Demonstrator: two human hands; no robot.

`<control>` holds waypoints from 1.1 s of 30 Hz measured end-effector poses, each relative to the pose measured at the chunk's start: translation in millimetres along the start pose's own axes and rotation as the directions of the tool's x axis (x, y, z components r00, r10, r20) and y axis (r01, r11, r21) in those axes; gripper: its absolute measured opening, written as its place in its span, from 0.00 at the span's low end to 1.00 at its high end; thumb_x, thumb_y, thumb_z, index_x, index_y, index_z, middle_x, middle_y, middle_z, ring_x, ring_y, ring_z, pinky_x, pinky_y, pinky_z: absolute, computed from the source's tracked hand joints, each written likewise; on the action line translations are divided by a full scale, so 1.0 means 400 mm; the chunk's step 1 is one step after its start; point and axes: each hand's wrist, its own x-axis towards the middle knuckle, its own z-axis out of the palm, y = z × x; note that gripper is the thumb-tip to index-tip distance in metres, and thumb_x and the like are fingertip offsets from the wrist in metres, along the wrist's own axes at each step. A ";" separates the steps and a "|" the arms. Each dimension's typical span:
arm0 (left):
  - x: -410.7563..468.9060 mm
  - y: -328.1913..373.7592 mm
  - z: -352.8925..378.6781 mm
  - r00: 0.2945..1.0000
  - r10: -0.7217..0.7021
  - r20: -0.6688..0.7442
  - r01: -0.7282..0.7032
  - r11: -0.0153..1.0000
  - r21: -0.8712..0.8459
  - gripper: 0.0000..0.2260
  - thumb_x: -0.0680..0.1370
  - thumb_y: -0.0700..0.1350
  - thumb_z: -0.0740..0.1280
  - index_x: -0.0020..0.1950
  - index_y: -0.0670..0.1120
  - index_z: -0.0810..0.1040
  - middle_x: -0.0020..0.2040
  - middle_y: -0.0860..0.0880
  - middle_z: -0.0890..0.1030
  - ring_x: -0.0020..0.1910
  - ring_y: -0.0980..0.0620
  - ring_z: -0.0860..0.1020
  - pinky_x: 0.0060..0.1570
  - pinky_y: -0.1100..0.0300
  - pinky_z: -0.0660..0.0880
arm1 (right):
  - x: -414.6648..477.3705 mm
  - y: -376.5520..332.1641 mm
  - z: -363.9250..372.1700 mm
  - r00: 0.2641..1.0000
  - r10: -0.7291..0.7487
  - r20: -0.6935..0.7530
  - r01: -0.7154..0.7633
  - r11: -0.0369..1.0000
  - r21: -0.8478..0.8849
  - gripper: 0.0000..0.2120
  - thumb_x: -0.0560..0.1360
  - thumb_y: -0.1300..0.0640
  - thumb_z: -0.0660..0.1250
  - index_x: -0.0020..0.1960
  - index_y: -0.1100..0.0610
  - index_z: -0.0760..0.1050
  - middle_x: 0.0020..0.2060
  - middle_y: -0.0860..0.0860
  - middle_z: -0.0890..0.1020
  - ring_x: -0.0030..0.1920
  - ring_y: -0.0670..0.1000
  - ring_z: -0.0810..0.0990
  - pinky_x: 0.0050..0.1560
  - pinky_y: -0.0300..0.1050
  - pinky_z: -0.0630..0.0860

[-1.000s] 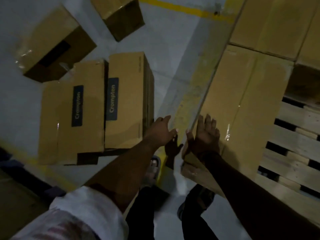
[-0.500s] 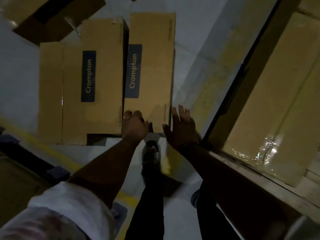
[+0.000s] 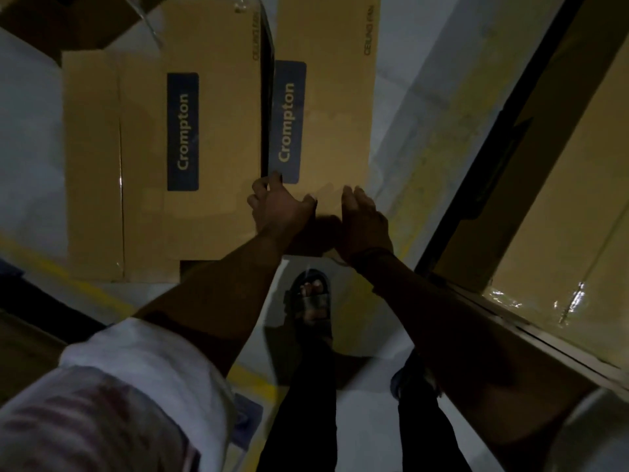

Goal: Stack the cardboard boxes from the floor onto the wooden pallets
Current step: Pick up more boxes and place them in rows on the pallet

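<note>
Fingers of your left hand [image 3: 282, 212] hook the edge of the right-hand tan cardboard box [image 3: 326, 114], your right hand [image 3: 366, 219] lies straight-fingered; probably stiff and bulky, so clasp both long sides.

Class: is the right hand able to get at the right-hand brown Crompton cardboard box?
Probably yes: right hand hovers at the near end of the right-hand brown Crompton cardboard box, nothing between.

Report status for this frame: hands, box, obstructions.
Left hand fingers curled over left edge of right Crompton box; right hand open on its near end. Box on the floor, not lifted. Neighbouring Crompton box tight alongside.
</note>
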 end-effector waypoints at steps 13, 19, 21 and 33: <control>-0.069 0.123 0.084 0.831 0.520 0.199 -0.472 0.847 -0.244 0.24 0.83 0.50 0.54 0.73 0.39 0.74 0.70 0.40 0.78 0.69 0.44 0.76 0.70 0.48 0.72 | -0.001 0.052 -0.071 0.920 0.296 -0.256 -0.218 0.931 0.292 0.42 0.79 0.42 0.65 0.83 0.55 0.47 0.81 0.57 0.51 0.79 0.61 0.54 0.73 0.64 0.61; 0.014 0.086 0.175 0.958 0.170 0.232 -0.176 0.984 0.004 0.30 0.80 0.60 0.65 0.79 0.48 0.66 0.75 0.44 0.71 0.72 0.41 0.71 0.71 0.45 0.70 | 0.016 0.175 -0.115 0.904 0.280 -0.323 -0.231 0.956 0.182 0.47 0.77 0.44 0.70 0.82 0.61 0.46 0.78 0.65 0.57 0.75 0.67 0.63 0.72 0.58 0.64; 0.070 0.049 0.195 0.954 0.065 0.293 -0.061 0.998 -0.024 0.40 0.71 0.70 0.66 0.79 0.52 0.64 0.74 0.45 0.71 0.70 0.40 0.73 0.66 0.40 0.75 | 0.028 0.221 -0.102 0.913 0.251 -0.323 -0.218 0.967 0.134 0.47 0.76 0.45 0.72 0.83 0.59 0.48 0.78 0.67 0.55 0.75 0.69 0.63 0.72 0.61 0.68; 0.059 0.098 0.158 0.921 0.333 0.203 -0.322 0.943 -0.088 0.62 0.61 0.71 0.75 0.84 0.52 0.45 0.73 0.39 0.58 0.64 0.38 0.71 0.62 0.44 0.74 | -0.005 0.257 -0.086 0.941 0.275 -0.198 -0.263 0.961 0.088 0.46 0.69 0.28 0.65 0.79 0.33 0.45 0.79 0.45 0.34 0.64 0.68 0.74 0.58 0.61 0.78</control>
